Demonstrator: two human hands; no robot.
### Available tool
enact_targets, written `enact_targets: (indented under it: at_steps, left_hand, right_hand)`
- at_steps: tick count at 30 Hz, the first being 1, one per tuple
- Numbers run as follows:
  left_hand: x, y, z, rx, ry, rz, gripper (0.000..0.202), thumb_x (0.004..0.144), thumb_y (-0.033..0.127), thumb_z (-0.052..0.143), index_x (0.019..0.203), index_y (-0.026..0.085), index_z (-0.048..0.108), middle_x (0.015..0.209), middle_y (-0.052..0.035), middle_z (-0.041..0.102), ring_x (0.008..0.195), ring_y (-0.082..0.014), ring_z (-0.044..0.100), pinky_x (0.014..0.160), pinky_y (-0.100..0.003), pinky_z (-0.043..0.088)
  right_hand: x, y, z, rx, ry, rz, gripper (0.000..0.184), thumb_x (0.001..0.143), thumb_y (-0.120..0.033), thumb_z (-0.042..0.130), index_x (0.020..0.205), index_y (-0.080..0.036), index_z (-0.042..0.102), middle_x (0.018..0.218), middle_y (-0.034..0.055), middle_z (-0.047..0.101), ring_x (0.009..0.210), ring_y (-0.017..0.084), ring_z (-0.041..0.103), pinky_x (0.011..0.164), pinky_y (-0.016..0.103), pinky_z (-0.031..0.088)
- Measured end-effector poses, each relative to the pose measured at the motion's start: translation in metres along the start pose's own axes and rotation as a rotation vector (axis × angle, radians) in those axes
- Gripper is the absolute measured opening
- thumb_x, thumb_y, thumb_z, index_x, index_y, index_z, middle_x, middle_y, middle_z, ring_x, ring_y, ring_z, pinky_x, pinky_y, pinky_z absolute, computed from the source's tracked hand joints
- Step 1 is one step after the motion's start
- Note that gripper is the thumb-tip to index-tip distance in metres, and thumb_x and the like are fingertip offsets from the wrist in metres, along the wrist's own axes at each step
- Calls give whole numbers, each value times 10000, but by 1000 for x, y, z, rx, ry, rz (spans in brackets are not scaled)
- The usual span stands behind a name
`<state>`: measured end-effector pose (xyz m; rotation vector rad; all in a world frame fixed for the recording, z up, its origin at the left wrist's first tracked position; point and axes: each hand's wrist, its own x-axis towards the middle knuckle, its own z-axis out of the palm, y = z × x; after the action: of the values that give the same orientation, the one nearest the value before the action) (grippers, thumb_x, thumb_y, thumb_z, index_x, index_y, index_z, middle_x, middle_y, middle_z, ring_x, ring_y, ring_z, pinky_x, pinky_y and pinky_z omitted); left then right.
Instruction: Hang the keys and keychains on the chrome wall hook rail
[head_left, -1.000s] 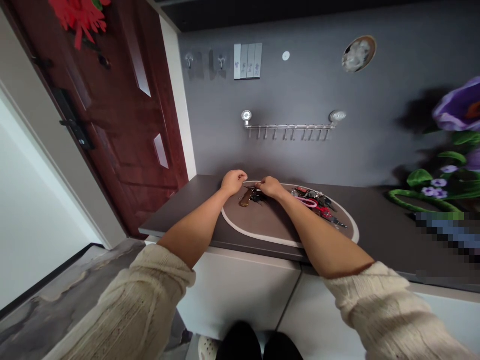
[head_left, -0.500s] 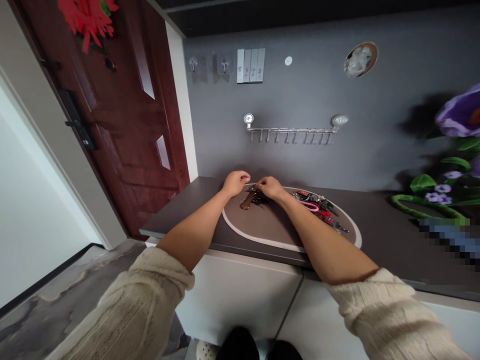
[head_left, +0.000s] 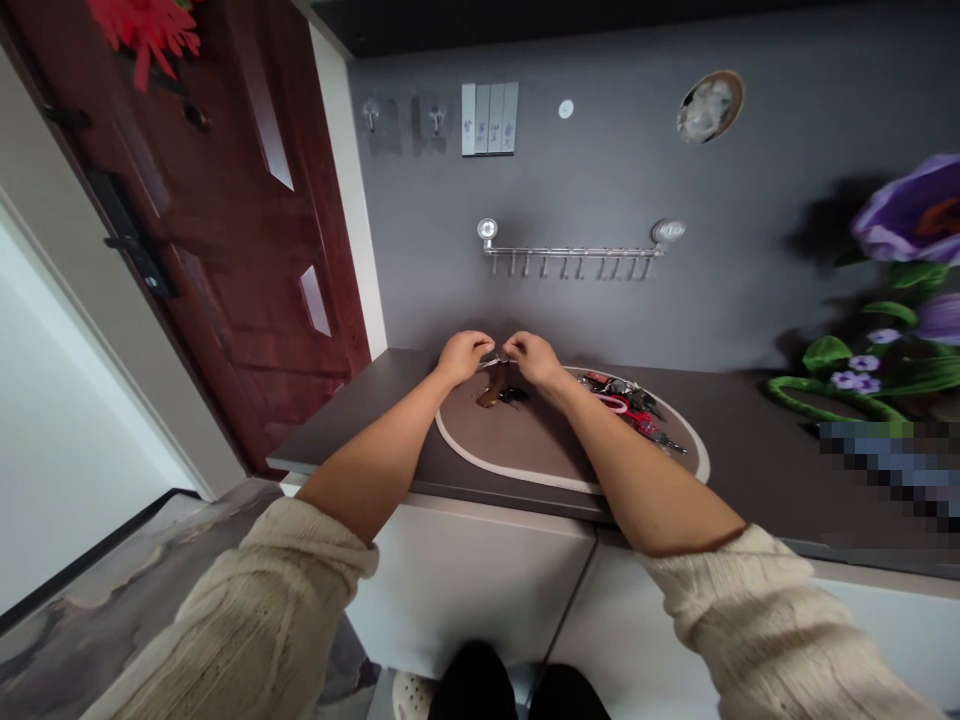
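My left hand (head_left: 463, 356) and my right hand (head_left: 531, 356) are close together above the far left part of an oval brown mat (head_left: 525, 450) with a pale rim. Both are closed in a pinch. A bunch of keys (head_left: 493, 386) with a brown fob hangs between and below my fingertips, its metal parts showing in the small gap. Dark pieces lie under it, too blurred to name. Right of my right wrist, a pile of keys and keychains (head_left: 637, 410), black, red and pink, rests on the mat.
A clear rail with several hooks (head_left: 574, 253) is fixed to the grey wall behind the mat. Labelled strips (head_left: 490, 118) and two hooks sit higher up. Purple artificial flowers (head_left: 862, 375) stand at the right. A dark red door (head_left: 247, 280) is at the left.
My left hand has closed in on the keys, and metal now shows between both hands. The bunch with the brown fob is lifted slightly. The whole view has shifted a little.
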<state>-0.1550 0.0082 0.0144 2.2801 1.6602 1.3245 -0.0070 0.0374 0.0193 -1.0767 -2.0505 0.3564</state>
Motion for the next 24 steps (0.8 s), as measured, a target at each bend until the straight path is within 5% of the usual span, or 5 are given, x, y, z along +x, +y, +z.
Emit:
enact_targets:
  at_steps: [10, 24]
  left_hand:
    - [2, 12, -10, -118, 54, 15, 116, 749, 202, 476, 752, 154, 581, 752, -18, 603, 691, -110, 511, 681, -239, 388]
    - [3, 15, -9, -272, 93, -145, 156, 777, 240, 437, 778, 133, 550, 725, -17, 573, 669, -103, 490, 664, -237, 379]
  right_hand:
    - [2, -2, -2, 289, 113, -143, 129, 740, -235, 423, 692, -163, 518, 674, -3, 532, 640, 103, 448, 641, 236, 350]
    - [-5, -7, 2, 540, 114, 28, 153, 697, -289, 521, 775, -157, 516, 755, 9, 567, 697, 92, 495, 703, 241, 388]
